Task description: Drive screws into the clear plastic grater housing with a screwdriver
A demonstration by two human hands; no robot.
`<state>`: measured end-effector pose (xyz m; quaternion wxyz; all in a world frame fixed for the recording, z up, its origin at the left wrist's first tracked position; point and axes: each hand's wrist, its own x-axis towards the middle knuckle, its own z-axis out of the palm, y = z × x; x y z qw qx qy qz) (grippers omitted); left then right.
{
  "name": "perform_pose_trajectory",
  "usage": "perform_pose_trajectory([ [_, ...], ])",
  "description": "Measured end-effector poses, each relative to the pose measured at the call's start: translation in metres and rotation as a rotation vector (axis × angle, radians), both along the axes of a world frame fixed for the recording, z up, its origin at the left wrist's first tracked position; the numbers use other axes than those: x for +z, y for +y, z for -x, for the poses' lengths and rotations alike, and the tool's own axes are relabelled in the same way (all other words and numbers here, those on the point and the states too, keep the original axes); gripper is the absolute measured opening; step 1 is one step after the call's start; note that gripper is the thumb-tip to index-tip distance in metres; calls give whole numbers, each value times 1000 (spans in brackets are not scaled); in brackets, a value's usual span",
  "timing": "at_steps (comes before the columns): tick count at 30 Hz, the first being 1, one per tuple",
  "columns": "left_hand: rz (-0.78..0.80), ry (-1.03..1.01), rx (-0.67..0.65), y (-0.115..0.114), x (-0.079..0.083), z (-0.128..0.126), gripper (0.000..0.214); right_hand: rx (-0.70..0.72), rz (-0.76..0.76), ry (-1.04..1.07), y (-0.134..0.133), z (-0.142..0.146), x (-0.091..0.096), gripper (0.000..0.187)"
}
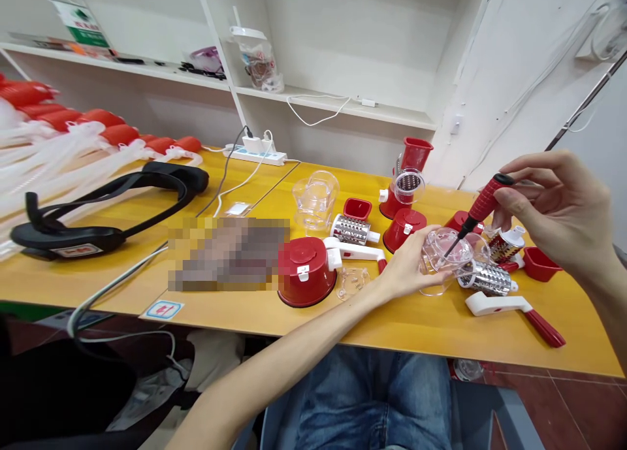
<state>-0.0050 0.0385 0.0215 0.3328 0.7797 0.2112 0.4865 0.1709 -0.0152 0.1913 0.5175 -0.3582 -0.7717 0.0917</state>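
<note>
My left hand (409,262) is closed around a clear plastic housing (443,257) and holds it just above the yellow table (122,267). A red-handled screwdriver (477,211) is gripped in my right hand (558,211), its tip pointing down into the clear housing. Next to the housing lie a metal grater drum (484,278) and a white crank with a red grip (514,309). Near the left hand stand a red suction base (306,270), a second metal drum (351,230) and another white crank (355,251).
An assembled red grater (407,176), a clear housing (316,202), red cups (539,264) and a red base (404,228) lie on the table. A black headband device (98,211) and cables sit left. A power strip (255,153) is at the back. Shelves stand behind.
</note>
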Motion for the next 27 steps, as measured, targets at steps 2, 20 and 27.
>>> perform_pose_trajectory([
  [2,-7,2,-4,0,0,0,83,1,-38,57,3,3,-3,22],
  [20,9,-4,-8,0,1,0,84,-29,12,84,-13,0,3,25],
  [27,-5,3,0,0,0,0,83,-81,64,44,-7,9,3,17],
])
